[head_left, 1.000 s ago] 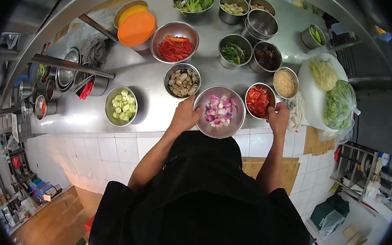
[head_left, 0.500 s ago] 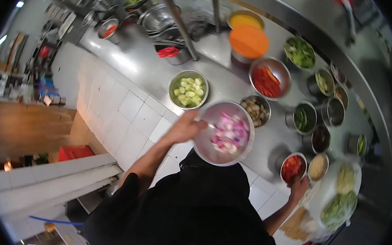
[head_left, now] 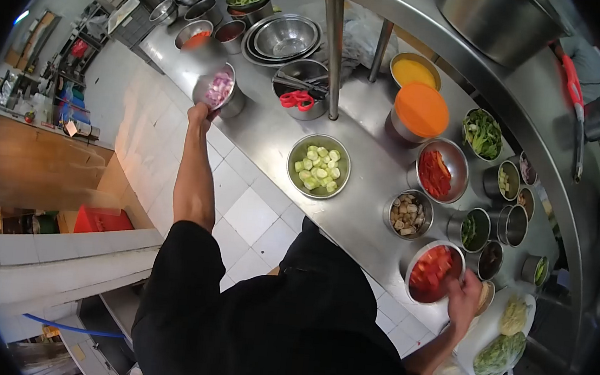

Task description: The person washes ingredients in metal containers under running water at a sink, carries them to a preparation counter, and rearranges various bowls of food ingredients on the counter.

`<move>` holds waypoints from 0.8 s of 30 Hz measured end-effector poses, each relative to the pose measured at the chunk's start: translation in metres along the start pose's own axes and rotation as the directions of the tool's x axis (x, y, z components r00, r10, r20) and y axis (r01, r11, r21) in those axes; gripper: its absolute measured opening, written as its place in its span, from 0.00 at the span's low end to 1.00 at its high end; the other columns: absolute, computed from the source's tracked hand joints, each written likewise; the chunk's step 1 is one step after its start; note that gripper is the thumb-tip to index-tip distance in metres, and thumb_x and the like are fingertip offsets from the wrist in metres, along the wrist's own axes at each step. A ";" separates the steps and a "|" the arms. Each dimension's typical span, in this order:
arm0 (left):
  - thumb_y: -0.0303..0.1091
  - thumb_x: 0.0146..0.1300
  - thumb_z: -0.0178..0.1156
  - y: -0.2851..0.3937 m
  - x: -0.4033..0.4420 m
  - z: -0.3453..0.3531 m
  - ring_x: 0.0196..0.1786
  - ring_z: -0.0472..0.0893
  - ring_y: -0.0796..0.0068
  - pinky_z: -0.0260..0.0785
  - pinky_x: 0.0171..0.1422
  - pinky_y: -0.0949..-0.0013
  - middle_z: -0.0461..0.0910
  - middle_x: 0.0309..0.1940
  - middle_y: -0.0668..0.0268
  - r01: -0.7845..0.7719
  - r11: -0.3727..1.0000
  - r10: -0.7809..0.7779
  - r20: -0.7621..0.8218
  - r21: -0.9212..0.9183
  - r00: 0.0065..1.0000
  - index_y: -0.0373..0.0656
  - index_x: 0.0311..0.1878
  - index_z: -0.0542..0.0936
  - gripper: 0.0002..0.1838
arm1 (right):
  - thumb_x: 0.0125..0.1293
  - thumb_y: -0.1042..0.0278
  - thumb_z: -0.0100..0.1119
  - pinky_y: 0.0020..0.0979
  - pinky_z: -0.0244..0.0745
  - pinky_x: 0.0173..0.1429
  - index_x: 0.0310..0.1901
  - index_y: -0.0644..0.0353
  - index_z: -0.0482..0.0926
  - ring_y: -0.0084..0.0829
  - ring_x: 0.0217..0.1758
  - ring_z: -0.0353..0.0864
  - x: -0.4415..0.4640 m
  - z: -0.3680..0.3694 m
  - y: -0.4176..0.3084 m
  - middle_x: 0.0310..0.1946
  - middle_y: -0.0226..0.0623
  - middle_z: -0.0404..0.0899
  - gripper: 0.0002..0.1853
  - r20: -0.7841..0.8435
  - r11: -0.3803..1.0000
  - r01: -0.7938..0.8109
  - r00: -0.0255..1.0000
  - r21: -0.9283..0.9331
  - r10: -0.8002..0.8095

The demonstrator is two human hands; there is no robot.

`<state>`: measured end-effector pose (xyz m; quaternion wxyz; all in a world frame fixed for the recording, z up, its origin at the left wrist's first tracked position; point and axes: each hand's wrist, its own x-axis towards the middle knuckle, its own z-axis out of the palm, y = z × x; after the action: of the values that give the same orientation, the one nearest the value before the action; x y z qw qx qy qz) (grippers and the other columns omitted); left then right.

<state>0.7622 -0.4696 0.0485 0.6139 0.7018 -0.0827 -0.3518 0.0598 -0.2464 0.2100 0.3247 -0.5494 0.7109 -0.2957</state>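
Observation:
My left hand (head_left: 201, 114) grips the near rim of a steel bowl of chopped purple onion (head_left: 218, 89), at the counter's far left part. With closed fingers, my right hand (head_left: 463, 299) holds the right rim of a steel container of cut red peppers or tomatoes (head_left: 431, 270) near the front edge. Between them stands a bowl of light green chopped vegetable (head_left: 318, 166), touched by neither hand. A pot of sliced mushrooms (head_left: 409, 213) is just behind the red pieces, and a bowl of red strips (head_left: 440, 172) stands farther back.
Red-handled scissors (head_left: 297, 100) rest in a pot beside nested steel bowls (head_left: 284, 38). An orange-lidded container (head_left: 421, 111) stands behind the red strips. Shelf posts (head_left: 332, 56) rise from the counter. Bagged greens (head_left: 501, 356) lie at the right.
The view has swung left. My left hand has carried the onion bowl away to the left end of the counter. My right hand has brought the red-filled container left, close to the mushrooms.

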 end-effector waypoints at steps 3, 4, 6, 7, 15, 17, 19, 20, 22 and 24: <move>0.44 0.66 0.56 0.002 0.029 0.018 0.45 0.80 0.48 0.82 0.45 0.52 0.73 0.49 0.49 -0.020 0.938 0.048 0.072 -0.346 0.996 0.29 0.57 0.66 0.27 | 0.53 0.73 0.58 0.30 0.59 0.22 0.23 0.66 0.66 0.18 0.19 0.59 0.024 0.053 -0.047 0.13 0.35 0.62 0.10 0.104 0.997 0.073 0.992 0.016 -0.075; 0.44 0.66 0.56 0.007 0.021 0.024 0.45 0.80 0.48 0.82 0.45 0.52 0.73 0.49 0.49 -0.011 0.940 0.039 0.075 -0.341 0.996 0.29 0.57 0.66 0.27 | 0.53 0.73 0.58 0.30 0.61 0.22 0.23 0.66 0.66 0.20 0.18 0.62 0.031 0.069 -0.061 0.13 0.38 0.65 0.10 0.137 0.997 0.078 0.988 0.001 -0.078; 0.61 0.62 0.55 0.025 -0.026 0.039 0.50 0.78 0.49 0.80 0.46 0.53 0.61 0.62 0.46 -0.004 0.943 0.034 0.083 -0.334 0.996 0.30 0.66 0.56 0.45 | 0.54 0.73 0.57 0.33 0.64 0.23 0.23 0.67 0.67 0.27 0.16 0.67 0.040 0.100 -0.083 0.14 0.43 0.69 0.10 0.190 0.995 0.104 0.976 -0.001 -0.102; 0.61 0.62 0.55 0.025 -0.040 0.040 0.50 0.78 0.49 0.80 0.46 0.53 0.61 0.62 0.46 -0.001 0.944 0.028 0.079 -0.331 0.997 0.30 0.66 0.56 0.45 | 0.54 0.72 0.56 0.35 0.65 0.24 0.23 0.68 0.67 0.33 0.15 0.69 0.044 0.114 -0.093 0.14 0.46 0.70 0.10 0.206 0.991 0.130 0.970 0.015 -0.130; 0.74 0.59 0.41 0.039 -0.259 0.015 0.53 0.75 0.63 0.73 0.49 0.58 0.69 0.62 0.57 -0.175 0.967 -0.038 0.780 0.186 0.624 0.50 0.71 0.58 0.46 | 0.56 0.70 0.57 0.44 0.69 0.30 0.24 0.68 0.70 0.50 0.21 0.75 0.059 0.178 -0.142 0.16 0.51 0.72 0.11 0.328 0.985 0.170 0.931 0.006 -0.163; 0.63 0.59 0.55 0.038 -0.300 0.006 0.60 0.71 0.60 0.74 0.52 0.60 0.68 0.62 0.54 -0.161 0.963 -0.110 0.857 0.218 0.503 0.49 0.71 0.60 0.42 | 0.58 0.69 0.58 0.37 0.67 0.24 0.23 0.67 0.70 0.36 0.17 0.74 0.059 0.193 -0.160 0.14 0.46 0.70 0.12 0.282 0.933 0.355 0.890 0.063 -0.358; 0.48 0.61 0.59 0.023 -0.305 0.001 0.59 0.71 0.65 0.72 0.55 0.66 0.70 0.60 0.56 -0.369 0.893 -0.046 0.866 0.259 0.497 0.43 0.68 0.63 0.34 | 0.59 0.69 0.59 0.38 0.67 0.24 0.25 0.67 0.70 0.38 0.17 0.75 0.063 0.221 -0.163 0.15 0.47 0.73 0.12 0.244 0.883 0.453 0.849 0.124 -0.469; 0.41 0.61 0.57 0.019 -0.300 -0.001 0.58 0.72 0.68 0.70 0.56 0.68 0.71 0.58 0.57 -0.263 0.926 -0.068 0.805 0.271 0.589 0.41 0.66 0.64 0.31 | 0.60 0.68 0.60 0.38 0.68 0.26 0.27 0.67 0.71 0.37 0.19 0.76 0.063 0.232 -0.169 0.17 0.46 0.74 0.12 0.270 0.890 0.428 0.848 0.158 -0.456; 0.29 0.60 0.50 0.028 -0.284 -0.007 0.55 0.76 0.71 0.69 0.58 0.70 0.75 0.54 0.58 -0.117 0.954 -0.114 0.696 0.276 0.709 0.36 0.64 0.66 0.26 | 0.62 0.66 0.61 0.36 0.71 0.29 0.33 0.67 0.73 0.36 0.24 0.79 0.056 0.250 -0.177 0.22 0.45 0.77 0.12 0.303 0.864 0.388 0.822 0.321 -0.482; 0.35 0.60 0.49 0.037 -0.252 -0.014 0.52 0.79 0.66 0.76 0.51 0.64 0.76 0.54 0.57 -0.003 0.983 -0.130 0.700 0.185 0.702 0.34 0.62 0.67 0.27 | 0.62 0.65 0.62 0.34 0.74 0.34 0.41 0.67 0.74 0.33 0.29 0.81 0.046 0.244 -0.181 0.29 0.44 0.79 0.13 0.322 0.784 0.365 0.763 0.502 -0.561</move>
<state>0.5957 -0.3291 0.1819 0.4594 0.5652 -0.3180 -0.6070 0.3499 -0.3472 0.1940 0.5035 -0.6837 0.3736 -0.3733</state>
